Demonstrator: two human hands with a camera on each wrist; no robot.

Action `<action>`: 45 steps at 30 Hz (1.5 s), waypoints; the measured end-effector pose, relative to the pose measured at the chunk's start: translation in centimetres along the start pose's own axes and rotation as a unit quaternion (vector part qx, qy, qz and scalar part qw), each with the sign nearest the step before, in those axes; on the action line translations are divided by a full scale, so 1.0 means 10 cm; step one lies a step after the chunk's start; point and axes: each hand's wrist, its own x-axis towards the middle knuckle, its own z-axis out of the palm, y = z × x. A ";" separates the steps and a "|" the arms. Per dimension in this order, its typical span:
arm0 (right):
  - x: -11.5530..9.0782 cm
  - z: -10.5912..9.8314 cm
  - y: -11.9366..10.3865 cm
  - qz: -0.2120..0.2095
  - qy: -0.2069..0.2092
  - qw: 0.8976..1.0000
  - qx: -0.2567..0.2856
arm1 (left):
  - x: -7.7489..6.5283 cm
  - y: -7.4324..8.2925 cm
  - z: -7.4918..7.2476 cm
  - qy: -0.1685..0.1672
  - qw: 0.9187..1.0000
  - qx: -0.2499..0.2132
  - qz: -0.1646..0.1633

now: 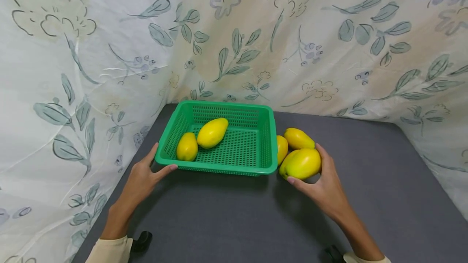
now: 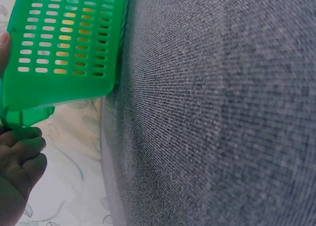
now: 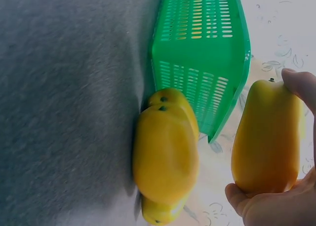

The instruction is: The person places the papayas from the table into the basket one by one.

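Note:
A green plastic basket (image 1: 226, 169) stands on the table with two yellow mangoes in it, one at the left front (image 1: 187, 147) and one behind it (image 1: 213, 133). My left hand (image 1: 140, 178) grips its front left corner, thumb on the front rim and fingers at the left side. To the right of the basket, my right hand (image 1: 325, 186) holds a yellow mango (image 3: 266, 137) above the table between thumb and fingers. Below it several mangoes (image 3: 165, 154) lie close together by the basket's right wall; the held one partly hides them in the head view.
The dark grey table (image 1: 226, 218) runs in front of the basket and off to the right. Flowered cloth (image 1: 234, 52) hangs behind and at both sides, close behind the basket's back rim.

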 end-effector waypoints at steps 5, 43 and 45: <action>0.05 0.06 -0.06 -0.010 0.002 1.000 0.015 | 0.01 -0.01 0.00 -0.002 1.000 -0.006 0.001; 0.37 0.53 -0.50 -0.030 -0.052 0.996 0.072 | 0.01 -0.06 0.05 -0.004 1.000 -0.018 -0.009; 0.38 0.54 -0.51 -0.034 -0.052 0.995 0.073 | 0.01 -0.06 0.05 -0.004 1.000 -0.018 -0.009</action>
